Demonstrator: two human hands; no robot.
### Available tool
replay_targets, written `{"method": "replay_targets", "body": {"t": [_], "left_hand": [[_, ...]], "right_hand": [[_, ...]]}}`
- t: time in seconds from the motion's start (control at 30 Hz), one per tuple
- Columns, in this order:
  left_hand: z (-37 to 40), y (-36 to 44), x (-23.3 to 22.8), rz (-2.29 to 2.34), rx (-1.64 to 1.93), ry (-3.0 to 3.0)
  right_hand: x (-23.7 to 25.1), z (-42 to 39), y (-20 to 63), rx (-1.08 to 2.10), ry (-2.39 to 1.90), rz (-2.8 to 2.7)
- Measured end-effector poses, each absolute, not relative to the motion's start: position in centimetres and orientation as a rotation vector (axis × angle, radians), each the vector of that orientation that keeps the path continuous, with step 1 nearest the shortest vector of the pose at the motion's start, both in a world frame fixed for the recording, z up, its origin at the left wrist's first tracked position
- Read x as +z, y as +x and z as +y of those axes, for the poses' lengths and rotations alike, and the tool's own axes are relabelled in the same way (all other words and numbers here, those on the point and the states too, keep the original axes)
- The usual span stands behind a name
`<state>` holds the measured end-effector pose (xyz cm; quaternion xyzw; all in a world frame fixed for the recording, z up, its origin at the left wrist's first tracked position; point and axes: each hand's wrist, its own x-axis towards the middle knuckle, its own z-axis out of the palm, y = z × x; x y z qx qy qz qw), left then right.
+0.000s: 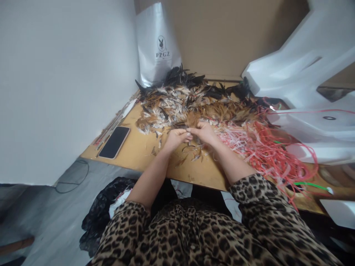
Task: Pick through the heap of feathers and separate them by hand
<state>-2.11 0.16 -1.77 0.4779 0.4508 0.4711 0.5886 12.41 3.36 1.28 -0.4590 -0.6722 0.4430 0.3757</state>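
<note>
My left hand (pixel 176 139) and my right hand (pixel 204 132) meet over the front of the table, fingertips pinched together and touching. A tuft of brown feathers (pixel 192 119) stands up just behind the fingers and seems to be held in the right hand's pinch. What the left fingertips grip is too small to make out. Beyond the hands spreads a wide pile of feathers (pixel 177 98), brown and white in front, black at the back. Loose feather bits (pixel 197 153) lie below the hands. Right of my right hand is a tangle of red and pink plastic strips (pixel 257 144).
A phone (pixel 114 142) lies near the table's left edge, beside thin sticks (pixel 111 127). A silvery bag (pixel 158 44) stands at the back against the wall. White foam-like pieces (pixel 294 55) crowd the right side. A black plastic bag (pixel 104 207) sits on the floor.
</note>
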Motion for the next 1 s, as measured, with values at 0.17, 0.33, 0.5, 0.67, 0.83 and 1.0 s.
{"method": "replay_targets", "body": {"t": [0.17, 0.33, 0.5, 0.67, 0.83, 1.0], "left_hand": [[-0.1, -2.2, -1.5, 1.097, 1.127, 1.184], [0.0, -2.2, -1.4, 1.155, 1.137, 1.204], [0.2, -2.6, -1.5, 1.129, 1.226, 1.069], [0.5, -3.2, -1.5, 0.984, 1.351, 0.845], [0.6, -3.3, -1.3, 0.981, 1.36, 0.766], [0.6, -3.1, -1.2, 0.965, 1.372, 0.763]], "right_hand": [[0.7, 3.6, 12.5, 1.154, -1.137, -1.711], [0.5, 3.7, 12.2, 1.131, -1.102, -1.725], [2.0, 3.9, 13.4, 1.171, -1.165, -1.769], [2.0, 5.0, 16.3, 0.989, -1.375, -2.088], [2.0, 4.6, 17.4, 0.766, -1.512, -2.302], [2.3, 2.9, 15.7, 0.462, -1.662, -2.532]]}}
